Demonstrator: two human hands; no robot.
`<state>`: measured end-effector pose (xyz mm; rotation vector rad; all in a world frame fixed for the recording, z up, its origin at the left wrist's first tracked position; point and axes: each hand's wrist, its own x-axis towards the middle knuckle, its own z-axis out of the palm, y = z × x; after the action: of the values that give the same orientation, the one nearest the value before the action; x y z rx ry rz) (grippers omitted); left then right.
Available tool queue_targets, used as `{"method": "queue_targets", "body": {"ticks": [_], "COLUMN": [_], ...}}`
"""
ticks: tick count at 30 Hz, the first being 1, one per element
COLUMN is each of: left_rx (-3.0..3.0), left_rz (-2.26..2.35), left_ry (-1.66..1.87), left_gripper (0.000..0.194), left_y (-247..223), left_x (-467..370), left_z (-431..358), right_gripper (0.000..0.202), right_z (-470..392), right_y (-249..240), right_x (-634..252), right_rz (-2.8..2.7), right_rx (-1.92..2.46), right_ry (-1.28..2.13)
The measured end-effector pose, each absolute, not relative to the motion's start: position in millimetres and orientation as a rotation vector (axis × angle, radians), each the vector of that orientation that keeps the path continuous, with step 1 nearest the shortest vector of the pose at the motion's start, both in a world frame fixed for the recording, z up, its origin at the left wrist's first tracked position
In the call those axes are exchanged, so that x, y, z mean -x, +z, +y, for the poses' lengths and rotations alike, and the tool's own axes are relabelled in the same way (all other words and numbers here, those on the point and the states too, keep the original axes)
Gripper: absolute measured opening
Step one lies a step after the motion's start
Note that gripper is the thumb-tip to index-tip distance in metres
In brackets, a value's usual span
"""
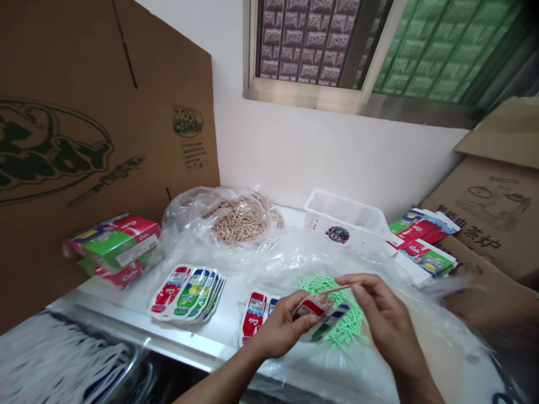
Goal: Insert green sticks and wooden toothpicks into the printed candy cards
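My left hand [284,331] grips a bottle-shaped packet [312,306] with red and green-blue printed parts, held tilted over the table. Between the thumb and fingers of my right hand [381,317] is a thin brown stick [337,289], its far end at the packet's upper edge. Whether the stick's tip is inside the packet I cannot tell. Beneath both hands lies a heap of light green sticks [347,328] on clear plastic. Just left of my left hand are more cola packets [254,315], partly covered by that hand.
A stack of bottle-shaped packets [185,297] lies at the front left, near wrapped boxes [122,241]. Brown sticks [240,221] fill a clear bag behind. A white plastic basket [349,224] and flat printed cartons [421,241] sit at the back right. Large cardboard boxes [160,67] flank the table.
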<state>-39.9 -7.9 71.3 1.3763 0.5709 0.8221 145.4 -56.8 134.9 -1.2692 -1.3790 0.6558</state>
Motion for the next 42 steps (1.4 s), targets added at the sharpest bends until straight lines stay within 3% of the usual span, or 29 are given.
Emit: {"method": "queue_targets", "body": {"ticks": [5, 8, 13, 19, 23, 28, 33, 37, 42], "left_rx": [-1.282, -1.242, -1.206, -1.17, -1.254, -1.277, -1.354, -1.7, -1.79], "left_rz": [0.609, 0.632, 0.67, 0.674, 0.743, 0.937, 1.412, 2.043, 2.176], "left_ry": [0.94, 0.99, 1.031, 1.059, 1.107, 1.163, 1.284, 0.883, 0.817], "left_gripper": [0.024, 0.025, 0.029, 0.079, 0.066, 0.027, 0.035, 0.035, 0.061], "left_y": [68, 70, 76, 78, 75, 66, 63, 46, 28], "left_x": [61, 74, 93, 120, 134, 159, 224, 278, 293], "left_z": [-2, 0, 0, 0, -4, -12, 2, 33, 62], "right_gripper": [0.01, 0.019, 0.024, 0.023, 0.024, 0.026, 0.037, 0.03, 0.022], "right_z": [-49, -42, -32, -27, -23, -7, 24, 61, 85], "right_y": [122, 100, 83, 82, 77, 81, 80, 63, 46], "right_x": [-151, -143, -123, -101, -86, -51, 28, 95, 129], "right_rz": [-1.019, -1.136, -1.535, -1.612, -1.634, -1.81, -2.062, -2.354, -2.413], "right_rx": [0.967, 1.155, 1.301, 1.256, 1.259, 1.172, 1.335, 1.543, 1.598], "right_ry": [0.989, 1.146, 0.91, 0.72, 0.666, 0.696, 0.686, 0.489, 0.465]}}
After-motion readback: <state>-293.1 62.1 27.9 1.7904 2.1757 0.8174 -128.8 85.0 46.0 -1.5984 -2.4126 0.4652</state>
